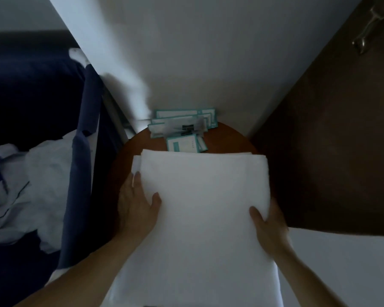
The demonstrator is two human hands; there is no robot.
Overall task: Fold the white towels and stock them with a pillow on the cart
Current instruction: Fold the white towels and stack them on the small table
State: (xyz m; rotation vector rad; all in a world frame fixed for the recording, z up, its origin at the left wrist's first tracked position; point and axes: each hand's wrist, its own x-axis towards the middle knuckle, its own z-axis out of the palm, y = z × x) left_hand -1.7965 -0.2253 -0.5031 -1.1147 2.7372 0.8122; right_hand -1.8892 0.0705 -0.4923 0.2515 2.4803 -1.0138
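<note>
I have the folded white towel [204, 207] by its two sides over the round brown table [231, 138]. My left hand [135, 204] and right hand [268, 227] each have a thumb on top, and the fingers go to the edge or underneath. I cannot tell whether it rests on the table.

The risks, as I judge them:
- **Fold:** a lower layer already peeks out at the far left corner, so a lopsided lift could let the fold slide open.
- **Packets:** the far edge touches the teal-bordered packets [184, 127], and a push forward could sweep them off.

Their print is too blurred to read.
</note>
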